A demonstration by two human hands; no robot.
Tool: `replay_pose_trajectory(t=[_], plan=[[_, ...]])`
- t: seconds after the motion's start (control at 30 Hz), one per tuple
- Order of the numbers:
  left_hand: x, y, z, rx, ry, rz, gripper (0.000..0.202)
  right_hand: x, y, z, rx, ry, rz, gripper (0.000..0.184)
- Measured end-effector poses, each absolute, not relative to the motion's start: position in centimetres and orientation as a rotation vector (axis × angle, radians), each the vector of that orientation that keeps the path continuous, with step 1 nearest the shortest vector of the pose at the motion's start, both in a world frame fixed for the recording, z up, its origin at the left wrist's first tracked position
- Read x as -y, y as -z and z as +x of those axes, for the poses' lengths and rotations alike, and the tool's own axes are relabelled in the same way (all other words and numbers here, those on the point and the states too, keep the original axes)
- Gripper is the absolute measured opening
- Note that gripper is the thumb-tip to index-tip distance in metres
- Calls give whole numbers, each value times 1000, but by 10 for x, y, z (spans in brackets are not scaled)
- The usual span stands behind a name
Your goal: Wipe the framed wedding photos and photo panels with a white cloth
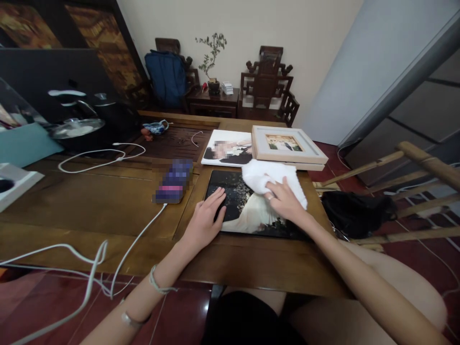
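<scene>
A dark photo panel [233,211] showing a pale gown lies flat on the wooden table, close to its front edge. My left hand [208,213] rests on the panel's left edge, fingers stretched out and holding nothing. On the panel's upper right, my right hand [285,199] presses down a white cloth [276,172], its fingers partly sunk in the folds. The cloth hides that corner and bunches up against the framed picture [291,146] behind. Beside that frame lies a white-edged photo panel [230,148].
Left of my left hand lies a phone [175,182] with a white cable [138,239] plugged in. A lidded pot [77,129] and kettle [111,112] stand at the far left. To the right is a bamboo rack [402,191] with a black bag [359,211] beside it.
</scene>
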State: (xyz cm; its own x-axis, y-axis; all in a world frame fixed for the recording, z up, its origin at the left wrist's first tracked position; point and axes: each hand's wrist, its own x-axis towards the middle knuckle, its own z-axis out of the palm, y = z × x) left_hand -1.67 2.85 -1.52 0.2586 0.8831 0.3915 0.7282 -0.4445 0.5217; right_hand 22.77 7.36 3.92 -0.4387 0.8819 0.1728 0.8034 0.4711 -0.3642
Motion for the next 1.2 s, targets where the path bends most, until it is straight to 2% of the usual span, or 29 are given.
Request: replay_pose_trajectory(t=[0.27,0.5,0.77,0.93,1.07,1.2], plan=[[-28,14,-17,-1522,-932,2309,39,-9,-27,277,2442,-99,-1482,18],[-27,14,-17,-1511,-945,2303,40,68,-45,255,2644,-214,-1272,19],[-28,14,-18,-1511,-929,2306,39,-16,-39,274,2474,-244,-1379,18],[-29,14,-19,-1513,-914,2308,39,-74,-36,278,2405,-259,-1438,25],[-29,14,-19,-1513,-914,2315,39,-63,-36,275,2461,-217,-1473,23],[-28,14,-18,-1522,-918,2324,39,-9,-38,266,2540,-208,-1406,18]])
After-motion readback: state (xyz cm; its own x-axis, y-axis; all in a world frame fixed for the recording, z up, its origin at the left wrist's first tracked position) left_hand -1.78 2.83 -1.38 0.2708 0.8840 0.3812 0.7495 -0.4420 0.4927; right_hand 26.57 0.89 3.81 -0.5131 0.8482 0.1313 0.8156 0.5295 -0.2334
